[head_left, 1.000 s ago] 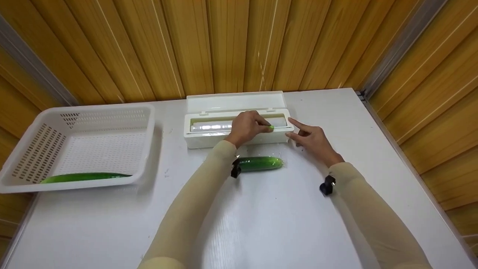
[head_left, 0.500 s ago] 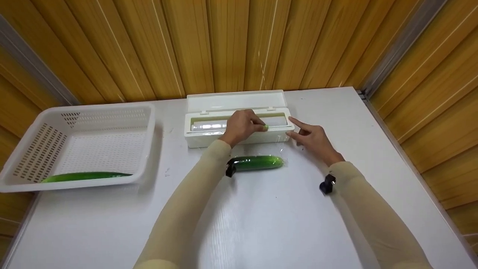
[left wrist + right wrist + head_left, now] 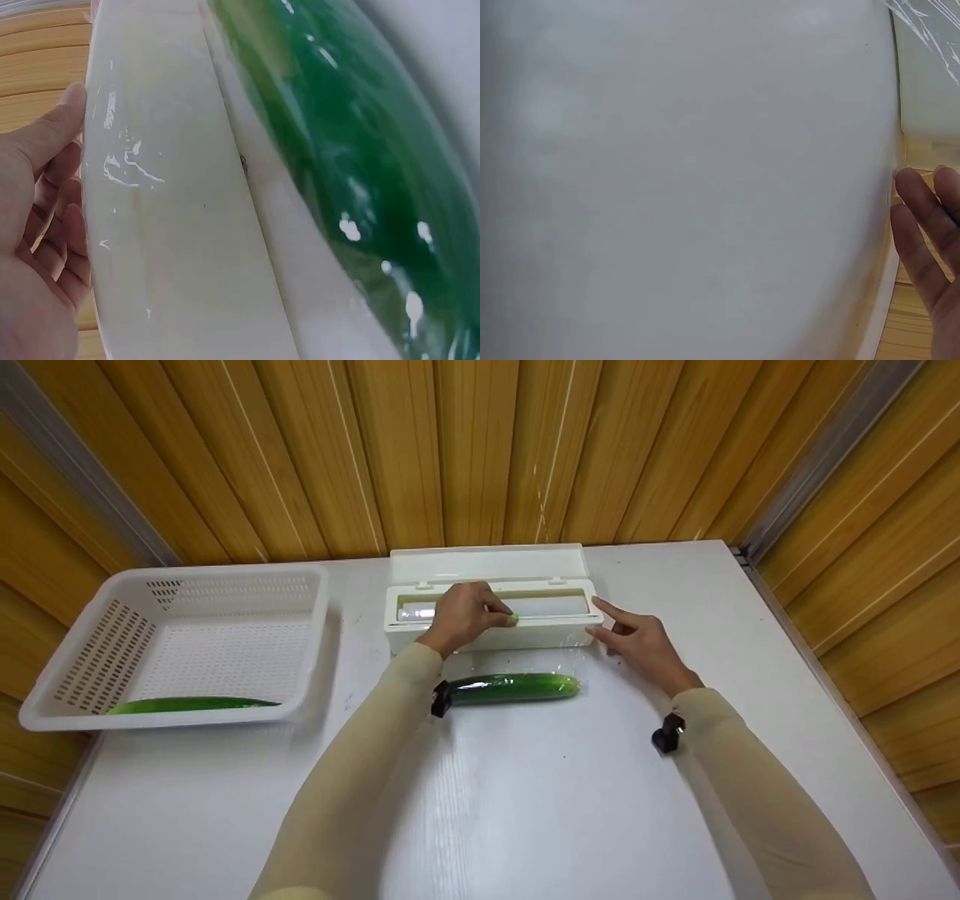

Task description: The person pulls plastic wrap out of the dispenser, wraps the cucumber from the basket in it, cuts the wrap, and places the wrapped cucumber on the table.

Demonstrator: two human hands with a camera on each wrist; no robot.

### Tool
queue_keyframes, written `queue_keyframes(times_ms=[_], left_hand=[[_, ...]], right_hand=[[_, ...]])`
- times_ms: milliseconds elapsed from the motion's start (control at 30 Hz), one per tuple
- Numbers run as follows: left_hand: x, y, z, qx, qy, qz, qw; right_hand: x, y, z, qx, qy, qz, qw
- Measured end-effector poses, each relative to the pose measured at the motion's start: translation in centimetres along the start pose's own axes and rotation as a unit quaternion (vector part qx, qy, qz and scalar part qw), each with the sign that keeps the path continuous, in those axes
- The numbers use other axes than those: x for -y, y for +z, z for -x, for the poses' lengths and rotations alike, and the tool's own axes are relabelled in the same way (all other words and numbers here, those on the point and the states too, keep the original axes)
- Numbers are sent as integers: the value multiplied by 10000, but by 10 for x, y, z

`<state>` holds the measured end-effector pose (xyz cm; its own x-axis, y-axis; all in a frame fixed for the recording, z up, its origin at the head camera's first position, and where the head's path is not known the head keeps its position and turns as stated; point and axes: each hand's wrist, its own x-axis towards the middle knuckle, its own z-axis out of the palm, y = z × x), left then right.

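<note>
A white cling film dispenser (image 3: 495, 640) stands at the back of the table, its lid (image 3: 487, 562) raised and a film roll (image 3: 551, 607) inside. On its front top edge, my left hand (image 3: 459, 619) pinches a small green slider (image 3: 514, 618) between thumb and forefinger. My right hand (image 3: 637, 641) has thumb and forefinger spread at the dispenser's right end, touching or nearly touching it. A film-wrapped cucumber (image 3: 517, 688) lies in front of the dispenser, partly hidden by my left wrist. Clear film (image 3: 570, 660) shows around its right end. In the left wrist view, the cucumber (image 3: 352, 150) looks glossy.
A white perforated basket (image 3: 321, 637) stands at the left, with another cucumber (image 3: 193, 704) along its near wall. Wood-look panels (image 3: 472, 450) rise behind the table (image 3: 525, 810). A black wrist camera (image 3: 666, 733) sits on my right sleeve.
My left hand has slid the green slider leftward along the dispenser's edge, uncovering more of the roll and the cucumber. My right hand stays at the dispenser's right end. The head view has shifted slightly.
</note>
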<state>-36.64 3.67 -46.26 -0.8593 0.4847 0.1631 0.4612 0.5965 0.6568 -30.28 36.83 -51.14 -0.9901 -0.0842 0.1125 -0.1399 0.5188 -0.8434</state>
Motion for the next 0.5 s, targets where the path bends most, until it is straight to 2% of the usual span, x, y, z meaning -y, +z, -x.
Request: queue_keyframes(times_ms=[200, 500], left_hand=[[4, -3, 2, -47, -83, -102, 9999], [10, -10, 4, 1, -61, -43, 10000]], right_hand=[[16, -3, 6, -13, 52, -18, 10000], [-12, 0, -3, -123, -27, 138, 9998]])
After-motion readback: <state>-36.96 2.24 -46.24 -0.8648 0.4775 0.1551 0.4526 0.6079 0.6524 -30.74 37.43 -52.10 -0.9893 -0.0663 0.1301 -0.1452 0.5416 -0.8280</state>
